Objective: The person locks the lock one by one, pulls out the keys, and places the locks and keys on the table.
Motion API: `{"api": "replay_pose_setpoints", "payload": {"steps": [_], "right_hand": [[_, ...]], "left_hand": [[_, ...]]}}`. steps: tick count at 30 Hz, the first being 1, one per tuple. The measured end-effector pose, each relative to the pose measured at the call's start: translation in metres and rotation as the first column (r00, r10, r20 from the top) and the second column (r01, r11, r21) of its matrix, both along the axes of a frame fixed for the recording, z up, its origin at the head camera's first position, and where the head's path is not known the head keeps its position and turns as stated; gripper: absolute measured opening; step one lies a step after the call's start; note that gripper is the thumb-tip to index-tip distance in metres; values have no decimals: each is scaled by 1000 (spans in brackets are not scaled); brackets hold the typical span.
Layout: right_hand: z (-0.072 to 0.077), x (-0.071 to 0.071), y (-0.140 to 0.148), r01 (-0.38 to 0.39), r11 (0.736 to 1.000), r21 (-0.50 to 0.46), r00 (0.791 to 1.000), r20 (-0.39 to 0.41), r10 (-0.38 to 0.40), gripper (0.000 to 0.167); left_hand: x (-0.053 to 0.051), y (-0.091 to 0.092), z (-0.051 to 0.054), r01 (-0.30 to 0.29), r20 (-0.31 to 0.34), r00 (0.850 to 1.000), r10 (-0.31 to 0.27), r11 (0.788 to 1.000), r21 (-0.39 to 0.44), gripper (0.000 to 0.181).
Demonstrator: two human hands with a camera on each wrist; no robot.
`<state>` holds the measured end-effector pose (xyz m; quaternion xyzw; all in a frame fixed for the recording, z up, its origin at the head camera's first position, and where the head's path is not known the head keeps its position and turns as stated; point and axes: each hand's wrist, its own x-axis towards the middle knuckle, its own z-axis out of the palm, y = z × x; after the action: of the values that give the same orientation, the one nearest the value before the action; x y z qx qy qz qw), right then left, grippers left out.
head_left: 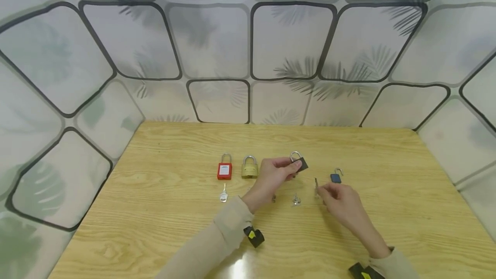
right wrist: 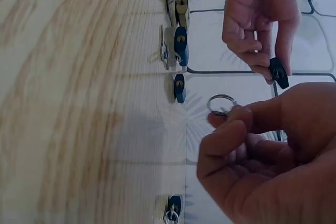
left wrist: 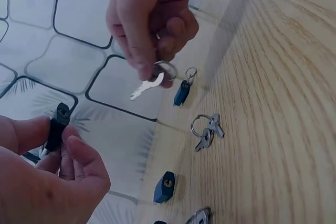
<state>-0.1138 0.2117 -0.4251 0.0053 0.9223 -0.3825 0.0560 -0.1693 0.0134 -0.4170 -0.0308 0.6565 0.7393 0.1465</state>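
Note:
My left hand grips a dark padlock by its body, with the shackle pointing up and away. In the left wrist view, the keyhole end of this padlock faces the right hand. To the right, my right hand pinches a small key that hangs on a ring. Key and padlock are apart. A blue padlock with its shackle swung open lies just beyond the right hand. Between the hands, a ring of keys rests on the table.
A red padlock and a brass padlock lie left of the left hand. One key sits below the red one. Two more blue padlocks show in the right wrist view. The wooden table meets a patterned backdrop.

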Motion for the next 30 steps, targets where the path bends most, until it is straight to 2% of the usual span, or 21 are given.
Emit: {"api": "replay_pose_setpoints", "payload": {"steps": [3,7,14,24,30], "right_hand": [[-2,-1,2,-24,999,36,998,54,22,25],[-6,-4,3,-50,997,67,994,105,43,25],[-12,-10,0,-102,982,158,995,36,97,36],[-18,-12,0,-120,970,210,993,14,119,39],[-17,-11,1,-118,970,212,993,26,115,37]], "left_hand": [[-1,-1,-1,-8,-21,1000,8,1000,-14,23],[-2,-2,-2,7,-45,999,-9,999,-39,20],[-2,-3,-2,13,-63,998,-17,997,-76,20],[-1,-3,-3,21,-87,996,-29,996,-91,20],[-2,0,-6,32,-139,988,-63,976,-214,17]]}}
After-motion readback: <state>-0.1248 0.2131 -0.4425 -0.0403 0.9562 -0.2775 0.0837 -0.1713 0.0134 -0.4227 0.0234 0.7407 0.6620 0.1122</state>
